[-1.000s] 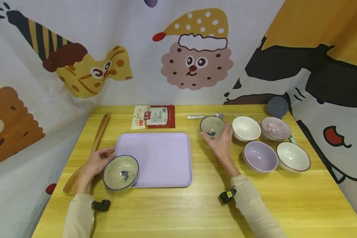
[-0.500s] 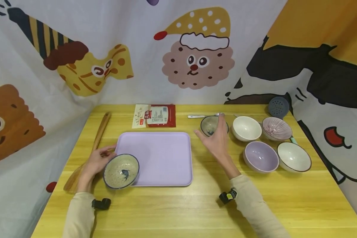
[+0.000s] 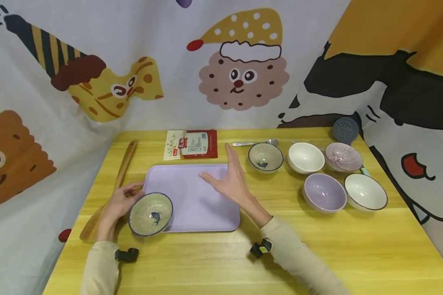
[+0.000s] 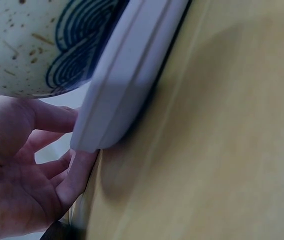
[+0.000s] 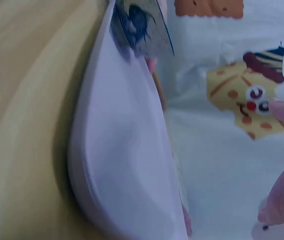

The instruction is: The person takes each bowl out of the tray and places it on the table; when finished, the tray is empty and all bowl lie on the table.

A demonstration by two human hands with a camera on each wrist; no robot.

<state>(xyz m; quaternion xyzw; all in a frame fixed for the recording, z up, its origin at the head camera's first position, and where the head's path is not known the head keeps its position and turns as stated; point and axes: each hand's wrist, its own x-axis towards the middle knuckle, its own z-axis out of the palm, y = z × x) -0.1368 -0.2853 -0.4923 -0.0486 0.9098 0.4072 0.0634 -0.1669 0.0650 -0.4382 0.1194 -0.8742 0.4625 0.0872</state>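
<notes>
My left hand (image 3: 119, 203) is at the left edge of the lilac tray (image 3: 206, 205). In the left wrist view its thumb and fingers (image 4: 74, 175) hold the tray's rim near a corner, close under a bowl. That speckled bowl (image 3: 147, 207), with a blue rim and a fish painted inside, stands at the tray's front left corner. Above the tray's right side hovers my right hand (image 3: 232, 180), thumb and fingers spread, with nothing held. A smaller speckled bowl (image 3: 266, 157) with a fish sits on the table right of the tray.
A wooden spatula (image 3: 123, 168) lies on the left. Behind the tray are a red and white packet (image 3: 197, 145) and a spoon (image 3: 243, 144). On the right stand a white bowl (image 3: 305, 157), a striped bowl (image 3: 343, 157), a purple bowl (image 3: 324, 192), a dark-rimmed bowl (image 3: 365, 191) and a slotted skimmer (image 3: 345, 129).
My right hand has let go of the smaller speckled bowl and moved left over the tray. The bowl stays on the table. My left hand keeps its place.
</notes>
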